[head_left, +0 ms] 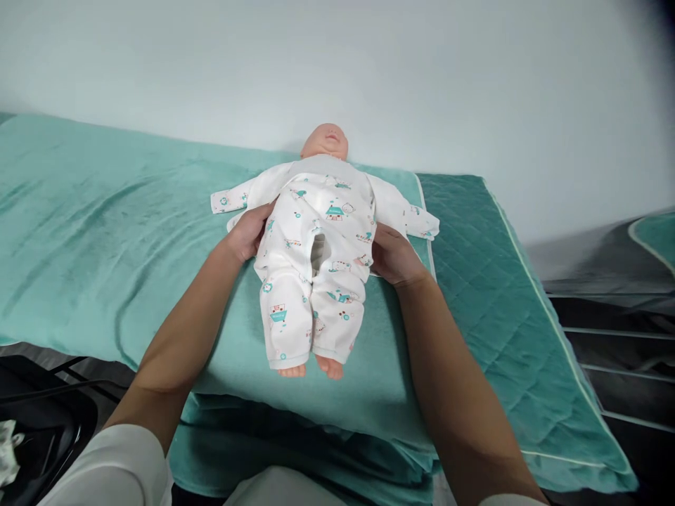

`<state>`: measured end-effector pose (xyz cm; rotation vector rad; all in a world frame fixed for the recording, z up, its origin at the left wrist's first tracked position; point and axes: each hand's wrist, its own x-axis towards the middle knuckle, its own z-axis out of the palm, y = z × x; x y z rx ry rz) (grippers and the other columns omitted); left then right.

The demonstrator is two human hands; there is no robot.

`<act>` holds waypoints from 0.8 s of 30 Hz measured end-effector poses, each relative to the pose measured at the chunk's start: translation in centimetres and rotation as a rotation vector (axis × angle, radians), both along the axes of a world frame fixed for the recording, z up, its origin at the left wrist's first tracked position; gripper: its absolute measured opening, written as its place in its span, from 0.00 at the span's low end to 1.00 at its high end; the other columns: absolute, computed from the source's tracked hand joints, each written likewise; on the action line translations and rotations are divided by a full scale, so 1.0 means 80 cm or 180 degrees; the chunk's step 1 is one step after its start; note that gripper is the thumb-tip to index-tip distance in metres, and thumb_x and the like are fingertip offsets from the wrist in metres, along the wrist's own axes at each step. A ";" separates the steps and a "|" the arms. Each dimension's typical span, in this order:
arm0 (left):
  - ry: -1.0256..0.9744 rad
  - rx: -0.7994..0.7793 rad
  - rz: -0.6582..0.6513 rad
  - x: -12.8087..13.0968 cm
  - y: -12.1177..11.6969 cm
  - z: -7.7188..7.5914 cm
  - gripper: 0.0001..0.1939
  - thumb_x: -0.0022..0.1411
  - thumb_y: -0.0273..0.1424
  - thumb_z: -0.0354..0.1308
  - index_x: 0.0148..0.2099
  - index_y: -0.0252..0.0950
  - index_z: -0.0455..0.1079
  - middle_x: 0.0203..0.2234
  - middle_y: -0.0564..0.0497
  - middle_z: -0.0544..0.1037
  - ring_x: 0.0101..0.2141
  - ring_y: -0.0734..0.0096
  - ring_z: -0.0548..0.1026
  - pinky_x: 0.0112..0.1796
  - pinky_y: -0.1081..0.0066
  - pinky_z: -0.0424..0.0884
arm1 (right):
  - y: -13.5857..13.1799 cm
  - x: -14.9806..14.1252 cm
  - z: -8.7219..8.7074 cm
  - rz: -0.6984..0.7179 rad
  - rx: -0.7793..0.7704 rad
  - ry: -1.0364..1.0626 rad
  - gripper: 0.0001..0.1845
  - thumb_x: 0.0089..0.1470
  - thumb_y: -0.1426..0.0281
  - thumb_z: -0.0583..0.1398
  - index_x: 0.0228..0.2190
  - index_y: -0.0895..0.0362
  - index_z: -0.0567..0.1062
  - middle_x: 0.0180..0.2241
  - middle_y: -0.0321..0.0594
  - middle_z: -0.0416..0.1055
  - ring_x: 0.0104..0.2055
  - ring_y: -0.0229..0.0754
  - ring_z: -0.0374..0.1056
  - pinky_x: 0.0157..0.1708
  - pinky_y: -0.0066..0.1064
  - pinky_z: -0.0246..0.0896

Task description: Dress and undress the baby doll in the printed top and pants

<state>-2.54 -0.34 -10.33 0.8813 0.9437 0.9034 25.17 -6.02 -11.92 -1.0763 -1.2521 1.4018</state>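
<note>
Doll lies on its back on the blanket, long axis running away from the person: head toward the wall, feet nearest the person. Left hand and right hand flank the doll at waist and hip, touching the suit; neither clearly nearer. Grip: fingertips hidden at the doll's sides; cannot tell whether spread or pinching cloth. Suit: soft, loose white cloth, teal and reddish prints, oval crotch opening, sleeves splayed outward. Head smooth, rounded, apparently vinyl. Under the doll, blanket is plush teal; beyond the doll's right-hand flank, mat is darker, diamond-quilted, pale-edged.
</note>
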 end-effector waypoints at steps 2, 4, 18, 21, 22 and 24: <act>-0.0031 -0.0114 0.0111 0.001 -0.001 0.001 0.22 0.61 0.45 0.64 0.49 0.34 0.80 0.39 0.44 0.86 0.47 0.50 0.83 0.52 0.55 0.80 | 0.001 0.002 -0.001 0.0033 -0.0116 0.0298 0.19 0.48 0.51 0.71 0.35 0.51 0.80 0.35 0.39 0.80 0.43 0.51 0.77 0.40 0.41 0.74; -0.0071 -0.0224 0.0203 0.001 -0.003 0.002 0.21 0.61 0.43 0.64 0.49 0.34 0.80 0.38 0.44 0.86 0.48 0.50 0.83 0.53 0.55 0.79 | 0.002 0.003 -0.002 0.0065 -0.0161 0.0467 0.18 0.46 0.53 0.72 0.34 0.51 0.81 0.37 0.39 0.81 0.47 0.52 0.77 0.45 0.42 0.75; -0.0175 -0.0544 0.0273 0.004 -0.006 0.006 0.14 0.60 0.32 0.61 0.45 0.30 0.81 0.36 0.43 0.86 0.43 0.53 0.84 0.52 0.57 0.79 | 0.005 0.002 -0.002 0.0057 -0.0329 0.0219 0.18 0.40 0.59 0.76 0.28 0.55 0.79 0.25 0.36 0.76 0.31 0.43 0.74 0.31 0.32 0.69; -0.0285 -0.0554 0.0154 0.002 -0.005 0.001 0.15 0.59 0.31 0.60 0.46 0.31 0.81 0.35 0.43 0.86 0.43 0.52 0.85 0.52 0.56 0.79 | 0.006 0.002 -0.003 0.0155 -0.0291 0.0229 0.18 0.39 0.60 0.76 0.29 0.56 0.79 0.26 0.35 0.75 0.29 0.40 0.72 0.31 0.31 0.69; -0.0317 -0.0534 0.0136 0.001 -0.005 -0.001 0.16 0.59 0.31 0.60 0.47 0.31 0.81 0.36 0.43 0.86 0.43 0.51 0.85 0.52 0.56 0.79 | 0.006 0.002 -0.003 0.0161 -0.0279 0.0215 0.19 0.39 0.59 0.77 0.28 0.56 0.79 0.26 0.35 0.75 0.29 0.39 0.72 0.31 0.31 0.69; -0.0367 -0.0504 0.0146 0.000 -0.004 -0.002 0.16 0.60 0.32 0.61 0.48 0.31 0.81 0.37 0.43 0.86 0.44 0.51 0.84 0.53 0.56 0.79 | 0.007 0.000 -0.003 0.0076 -0.0273 0.0191 0.20 0.39 0.57 0.76 0.27 0.55 0.77 0.25 0.35 0.74 0.29 0.39 0.71 0.30 0.32 0.69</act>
